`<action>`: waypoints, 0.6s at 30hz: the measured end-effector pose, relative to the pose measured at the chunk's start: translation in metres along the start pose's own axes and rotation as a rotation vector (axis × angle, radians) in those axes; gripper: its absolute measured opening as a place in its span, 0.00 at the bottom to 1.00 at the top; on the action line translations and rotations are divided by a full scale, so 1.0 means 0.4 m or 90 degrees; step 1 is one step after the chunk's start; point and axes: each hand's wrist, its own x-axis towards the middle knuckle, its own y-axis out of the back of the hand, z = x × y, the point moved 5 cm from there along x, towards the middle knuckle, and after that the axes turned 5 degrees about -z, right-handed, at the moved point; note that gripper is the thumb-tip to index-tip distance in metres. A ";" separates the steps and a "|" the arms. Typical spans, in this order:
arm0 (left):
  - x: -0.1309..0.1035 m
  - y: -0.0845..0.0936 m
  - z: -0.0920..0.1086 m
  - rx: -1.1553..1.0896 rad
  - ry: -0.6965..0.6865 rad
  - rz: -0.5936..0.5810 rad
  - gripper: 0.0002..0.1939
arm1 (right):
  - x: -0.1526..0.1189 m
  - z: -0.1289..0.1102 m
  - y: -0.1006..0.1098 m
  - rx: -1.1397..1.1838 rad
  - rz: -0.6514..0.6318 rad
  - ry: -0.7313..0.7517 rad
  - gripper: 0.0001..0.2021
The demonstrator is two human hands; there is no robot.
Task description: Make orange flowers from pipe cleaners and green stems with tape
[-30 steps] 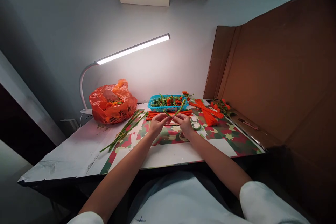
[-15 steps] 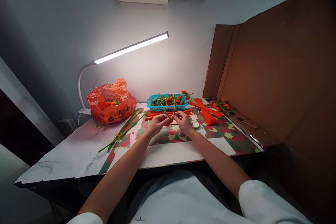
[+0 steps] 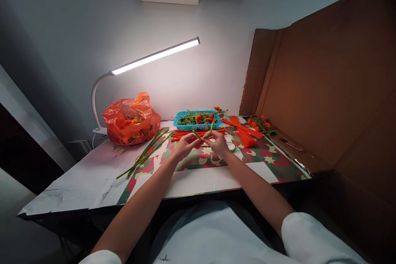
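Left hand (image 3: 186, 146) and right hand (image 3: 218, 145) are close together over the tabletop (image 3: 77, 181), fingers of both pinched narrow on a green stem (image 3: 211, 127) in a V (can't tell if one piece or two), near side of the blue basket (image 3: 182, 126), tape roll (image 3: 231, 147) by the right hand.

Only legible txt: dark print on the orange plastic bag (image 3: 128, 133), far L on the table (image 3: 80, 181). One Chinese char., 光, reads OK on the bag's near face, toward its R side. Another char. sits L of & a bit below it, too creased to ID. Smaller print under 光, too tiny to read. Also a small dark blue mark (image 3: 165, 258) on the white shirt (image 3: 204, 235), nearest edge, L of ctr; can't tell if it's lettering.
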 end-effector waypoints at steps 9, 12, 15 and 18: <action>0.001 -0.002 0.001 0.092 -0.049 0.012 0.16 | -0.009 -0.016 -0.004 -0.142 0.084 0.054 0.06; 0.000 -0.002 0.000 0.122 -0.049 0.022 0.15 | -0.011 -0.025 -0.008 -0.236 0.094 0.098 0.06; 0.001 0.001 -0.002 0.138 -0.058 0.023 0.14 | -0.012 -0.029 -0.017 -0.327 0.091 0.132 0.05; 0.003 0.005 -0.008 0.128 -0.055 0.018 0.14 | -0.011 -0.030 -0.025 -0.387 0.084 0.143 0.06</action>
